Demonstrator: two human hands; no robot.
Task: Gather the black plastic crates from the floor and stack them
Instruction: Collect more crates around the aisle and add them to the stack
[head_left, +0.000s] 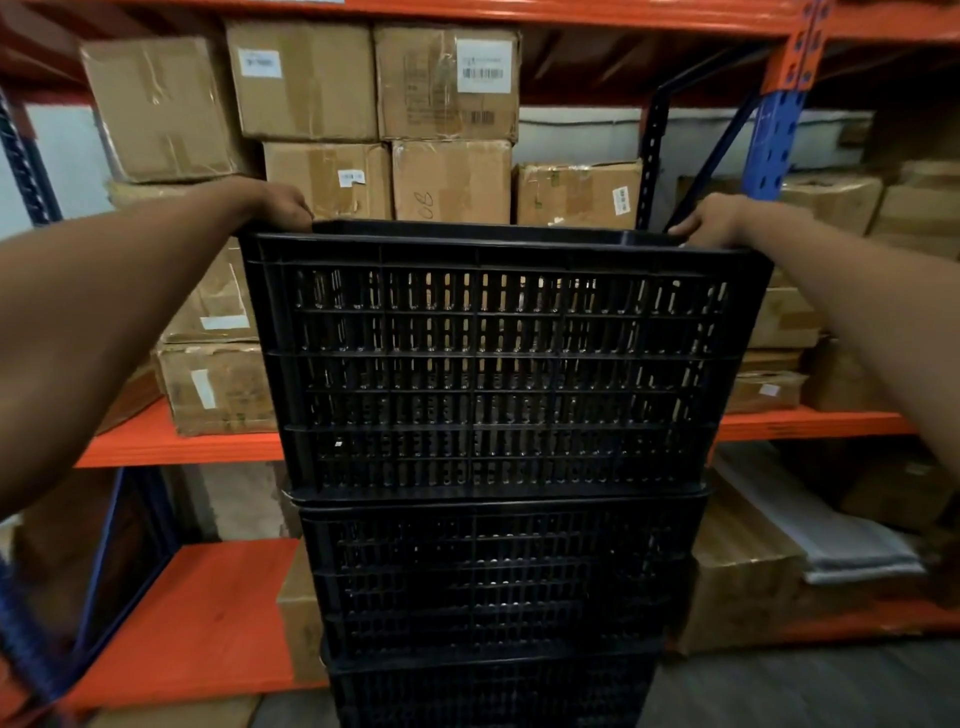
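A stack of black slotted plastic crates rises straight in front of me. The top crate sits on a second crate, and a third crate shows at the bottom edge. My left hand grips the top crate's rim at its far left corner. My right hand grips the rim at the far right corner. Both arms reach forward along the crate's sides. The inside of the top crate is hidden from me.
An orange and blue metal rack stands close behind the stack, its shelves packed with cardboard boxes. An orange shelf board lies low on the left. Grey floor shows at the lower right.
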